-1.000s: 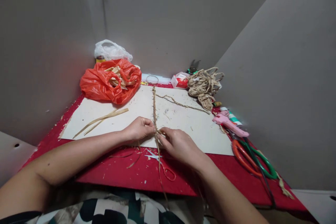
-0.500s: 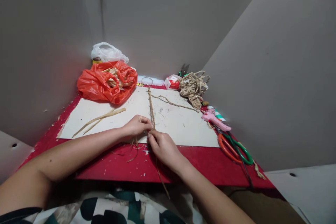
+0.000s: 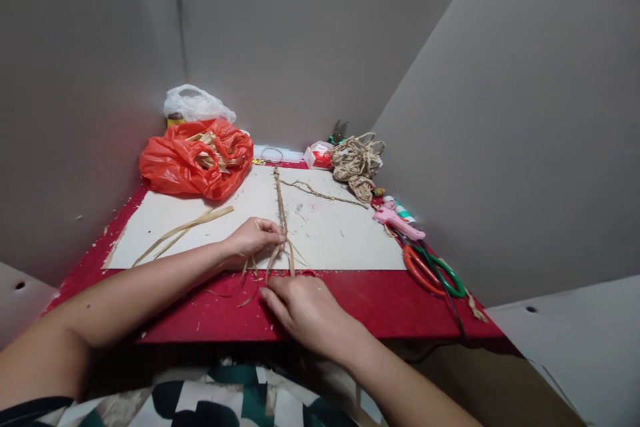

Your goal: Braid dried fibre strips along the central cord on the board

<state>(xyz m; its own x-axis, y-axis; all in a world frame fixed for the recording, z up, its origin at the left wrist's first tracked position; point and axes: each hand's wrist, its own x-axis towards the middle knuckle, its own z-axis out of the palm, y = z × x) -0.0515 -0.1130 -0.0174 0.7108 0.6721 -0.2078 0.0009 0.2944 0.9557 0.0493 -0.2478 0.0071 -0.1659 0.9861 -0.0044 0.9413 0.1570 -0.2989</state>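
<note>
On the white board (image 3: 165,217), left fingers (image 3: 273,238) pinch the braided cord (image 3: 280,203); right fingers (image 3: 273,295) grip its strands.

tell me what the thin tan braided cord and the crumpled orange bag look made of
Thin tan braided cord: seemingly dried plant fibre, matte and straw-coloured, with flat loose strips fraying below the left hand. Crumpled orange bag: likely thin plastic film, glossy, wrinkled, slightly translucent.
</note>
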